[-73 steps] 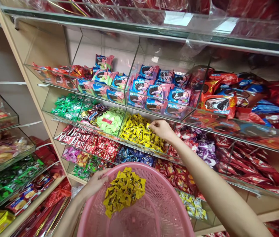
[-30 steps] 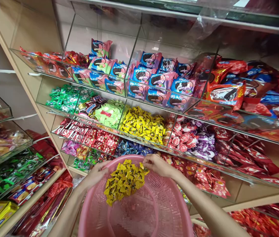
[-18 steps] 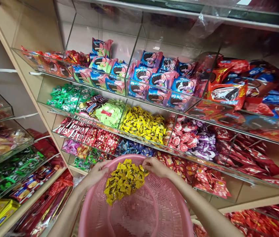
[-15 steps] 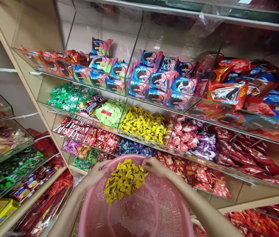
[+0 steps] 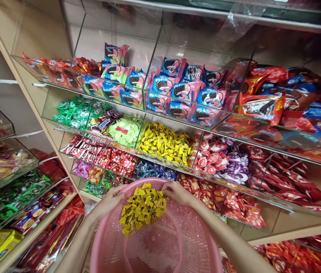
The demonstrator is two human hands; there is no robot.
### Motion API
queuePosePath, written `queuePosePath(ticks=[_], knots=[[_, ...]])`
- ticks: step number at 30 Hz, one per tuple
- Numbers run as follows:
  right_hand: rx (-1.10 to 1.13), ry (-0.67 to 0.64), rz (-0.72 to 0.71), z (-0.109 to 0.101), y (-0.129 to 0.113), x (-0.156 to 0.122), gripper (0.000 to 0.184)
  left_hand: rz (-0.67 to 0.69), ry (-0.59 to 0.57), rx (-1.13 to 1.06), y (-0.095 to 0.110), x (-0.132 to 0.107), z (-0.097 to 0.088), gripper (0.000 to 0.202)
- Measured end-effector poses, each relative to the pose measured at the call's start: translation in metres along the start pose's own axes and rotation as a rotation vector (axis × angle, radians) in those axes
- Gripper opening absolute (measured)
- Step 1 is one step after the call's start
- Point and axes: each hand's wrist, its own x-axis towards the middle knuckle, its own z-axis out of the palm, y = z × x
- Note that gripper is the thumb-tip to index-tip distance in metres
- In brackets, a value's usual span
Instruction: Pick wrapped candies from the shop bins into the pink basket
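Note:
A pink mesh plastic basket (image 5: 177, 242) is tilted toward me at the bottom centre. A heap of yellow wrapped candies (image 5: 141, 208) lies against its far inner wall. My left hand (image 5: 109, 200) is closed on the basket's far left rim, thumb beside the heap. My right hand (image 5: 177, 192) is over the far rim, with its fingers pinched on candies at the heap's upper right edge. Just above, a clear shelf bin (image 5: 164, 144) holds more of the same yellow candies.
Clear acrylic bins on a wooden shelf unit hold green candies (image 5: 71, 113), pale green packets (image 5: 126, 131), red and purple sweets (image 5: 223, 157), red wafer bars (image 5: 103, 157) and cookie packs (image 5: 177, 94). More bins stand at the left (image 5: 3, 167).
My right hand came down from the yellow candy bin to the heap in the basket and has stayed there, shifting slightly left. The left hand kept its hold on the rim.

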Motion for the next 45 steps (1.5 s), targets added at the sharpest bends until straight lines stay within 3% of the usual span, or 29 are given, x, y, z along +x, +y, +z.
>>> queuePosePath(ticks=[6,10,16,21,28,36,40,45], knots=[[-0.033,0.134,-0.05,-0.018,-0.012,-0.002,0.019,0.005,-0.01,-0.021,0.002,0.0,0.0,0.053],[0.023,0.172,-0.017,-0.012,-0.011,-0.002,0.019,0.001,0.0,-0.012,-0.003,0.001,0.0,0.053],[-0.125,0.283,-0.035,-0.004,-0.007,0.001,0.017,0.018,-0.002,-0.01,-0.006,0.001,-0.001,0.053],[-0.257,0.212,-0.002,-0.001,-0.012,0.001,0.019,0.011,0.002,-0.017,-0.002,0.001,-0.001,0.053],[-0.61,0.019,0.137,0.004,-0.025,0.003,0.023,0.017,0.006,-0.054,0.001,-0.001,0.0,0.05],[-0.727,0.026,0.105,0.011,-0.034,0.006,0.023,0.006,0.005,-0.031,0.008,-0.003,0.0,0.052],[-0.678,0.086,0.063,-0.002,-0.053,0.001,0.023,0.03,-0.005,-0.014,0.004,-0.002,0.0,0.049],[-0.533,0.196,-0.126,-0.042,-0.088,-0.006,0.028,0.039,0.013,0.034,-0.002,0.0,-0.001,0.049]])
